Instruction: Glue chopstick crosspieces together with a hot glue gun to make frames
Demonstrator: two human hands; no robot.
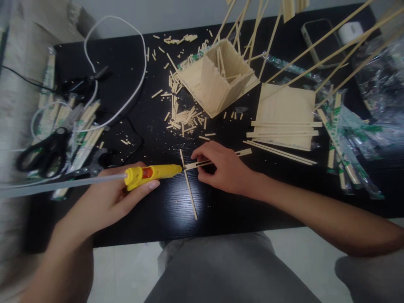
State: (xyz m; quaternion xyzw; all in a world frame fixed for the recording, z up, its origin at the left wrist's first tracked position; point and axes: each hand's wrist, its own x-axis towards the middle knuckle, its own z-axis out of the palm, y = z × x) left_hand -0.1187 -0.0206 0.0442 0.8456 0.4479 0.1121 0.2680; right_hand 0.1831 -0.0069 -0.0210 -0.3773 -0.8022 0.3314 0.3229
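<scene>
The left hand (104, 202) is wrapped around a yellow plastic glue gun (154, 173), thumb along its near side; the barrel lies nearly level across the view, its nozzle pointing right, and a long, translucent glue stick (78, 184) runs out of its rear to the left. The right hand (225, 168) pinches a slim pair of wooden sticks (244, 152) between curled fingers, their long axis slanting from the nozzle up to the right; whether nozzle and wood touch, I cannot tell. Just beneath that meeting point a thin, straight wooden stick (191, 195) lies on the black, faintly grained table (139, 227), its long axis running away from the person, far end leaning left. Beyond the hands are scattered short, pale offcuts (186, 118), then an open, many-sided box (217, 73) with ribbed wooden walls, standing on a flat wooden base. To its right lies a squarish, ribbed panel (287, 109) with loose sticks across it, near crinkled clear-and-green wrappers (362, 139). Black-handled scissors (44, 153) lie at the far left.
</scene>
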